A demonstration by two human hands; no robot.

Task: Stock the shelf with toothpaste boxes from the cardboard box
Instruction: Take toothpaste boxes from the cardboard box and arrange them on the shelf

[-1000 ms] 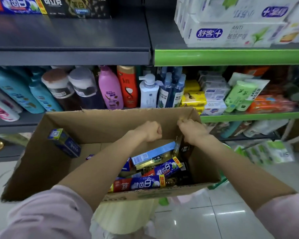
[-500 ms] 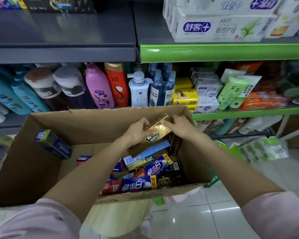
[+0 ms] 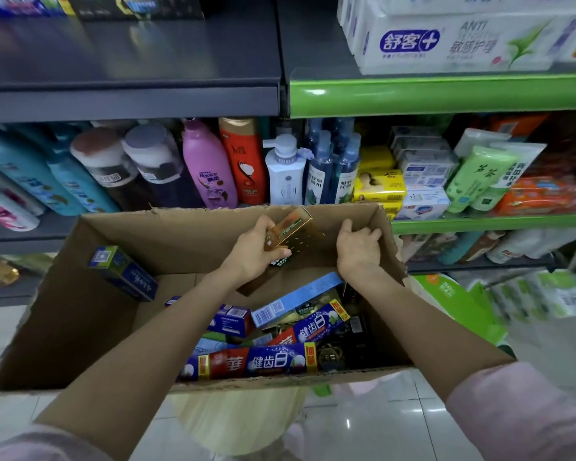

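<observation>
An open cardboard box point(image 3: 80, 311) sits in front of me under the shelves. Several toothpaste boxes lie inside it, among them a red and blue one point(image 3: 253, 361) at the near wall and a light blue one point(image 3: 293, 301). My left hand point(image 3: 253, 251) grips a gold toothpaste box point(image 3: 291, 227) and holds it tilted above the box's far wall. My right hand point(image 3: 358, 247) hovers just right of it over the box, fingers loosely curled, holding nothing. A green and blue toothpaste box point(image 3: 122, 272) leans on the left flap.
A dark grey shelf point(image 3: 130, 61) above left is mostly bare, with boxes along its back. The green-edged shelf point(image 3: 439, 94) to the right carries white toothpaste boxes point(image 3: 446, 44). Shampoo bottles point(image 3: 210, 168) and soap packs stand on the lower shelf behind the box.
Both hands came up from inside the box with a gold toothpaste box. The right hand has let go of it, and the left hand alone now holds it higher.
</observation>
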